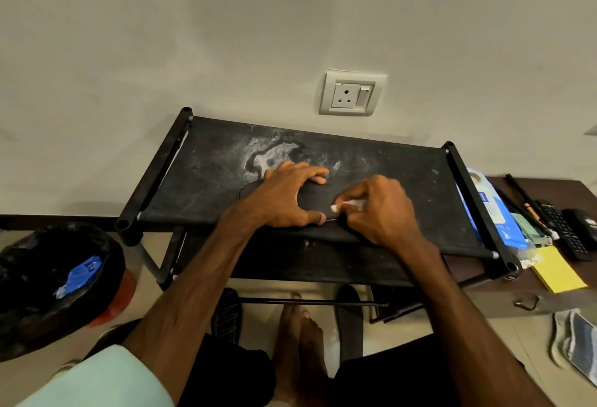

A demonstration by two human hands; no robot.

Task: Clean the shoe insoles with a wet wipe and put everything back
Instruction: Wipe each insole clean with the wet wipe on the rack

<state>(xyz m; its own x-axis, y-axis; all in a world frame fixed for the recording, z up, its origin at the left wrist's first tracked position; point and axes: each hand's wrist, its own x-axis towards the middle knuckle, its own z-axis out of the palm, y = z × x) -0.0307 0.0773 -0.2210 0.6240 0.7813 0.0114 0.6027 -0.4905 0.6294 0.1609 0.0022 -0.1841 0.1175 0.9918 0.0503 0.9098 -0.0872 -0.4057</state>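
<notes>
Fingers of the left hand [287, 199] clamp a flat black insole [315, 201]. At three o'clock, the right hand [381, 212] pinches a white wet wipe [350, 204].

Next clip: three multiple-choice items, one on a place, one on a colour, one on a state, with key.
1. Where does the insole lie? A) on the rack's top shelf B) in the bin C) on the floor
2. What colour is the notepad? A) red B) yellow C) green
3. What is the right hand doing? A) hanging idle B) pinching a white wipe C) pressing a wall switch
Key: 1 A, the left hand holds it on that shelf; 2 B, plainly yellow; 3 B, white shows in its grip.
</notes>
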